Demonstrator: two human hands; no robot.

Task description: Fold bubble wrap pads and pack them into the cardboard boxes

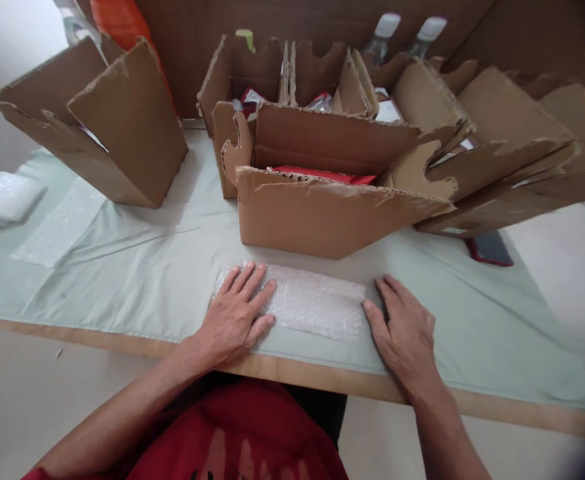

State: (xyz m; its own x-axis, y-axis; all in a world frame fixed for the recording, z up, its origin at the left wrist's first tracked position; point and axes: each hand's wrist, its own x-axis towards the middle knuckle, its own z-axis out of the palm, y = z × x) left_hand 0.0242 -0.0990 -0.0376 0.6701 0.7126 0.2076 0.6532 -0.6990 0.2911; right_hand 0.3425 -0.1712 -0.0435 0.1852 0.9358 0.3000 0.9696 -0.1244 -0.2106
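A flat piece of bubble wrap (317,300) lies on the pale green cloth (477,320) near the front edge of the table. My left hand (239,310) rests flat on its left end, fingers spread and pointing away from me. At the right end of the wrap is my right hand (405,327), palm down on the cloth, its thumb and fingers apart and the thumb tip close to the wrap's edge. Neither hand grips anything. Just behind the wrap stands a low cardboard box (297,213) with something red inside.
Several more cardboard bins stand behind, among them a tall one (132,133) at the left. Another bubble wrap strip (62,220) and a bubble wrap bundle (5,195) lie at far left. Bottles with white caps (387,25) stand at the back. A dark flat object (491,249) lies right.
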